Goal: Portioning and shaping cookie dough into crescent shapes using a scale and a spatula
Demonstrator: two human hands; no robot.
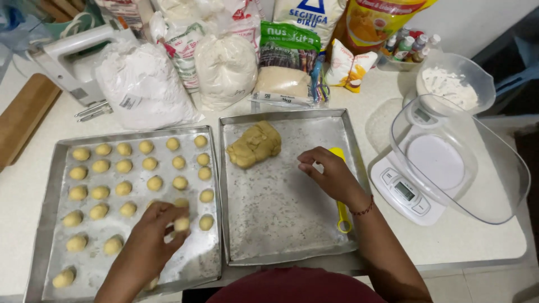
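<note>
On the near edge of the white countertop (pixel 17 196), two shallow square metal baking trays sit side by side. Over the left tray (pixel 48 224) the left hand (pixel 151 235) has its fingertips closed around a small round ball of pale yellow dough (pixel 181 224), holding it just at the tray's floor at the end of a row. The right hand (pixel 331 174) hovers over the right tray (pixel 281 224) with fingers loosely curled; whether it pinches anything I cannot tell. A yellow plastic measuring spoon (pixel 341 216) lies under that hand and wrist, along the tray's right side.

The left tray already carries about two dozen finished dough balls (pixel 123 188) in fairly even rows, filling its far and middle parts; the near right corner is still bare metal. Further back in the right tray rests an unshaped lump of the same yellow dough (pixel 254 145), a fair amount, so by my judgement the shaping is well past halfway but not finished.

To the right stands a white digital kitchen scale (pixel 401 193) with a clear plastic bowl (pixel 477 168) on it, and behind it a second clear bowl holding white flour (pixel 452 87). Along the far wall are clear and printed bags of flour and sugar (pixel 224 67), small bottles (pixel 407 45), and a white hand mixer (pixel 73 56).
</note>
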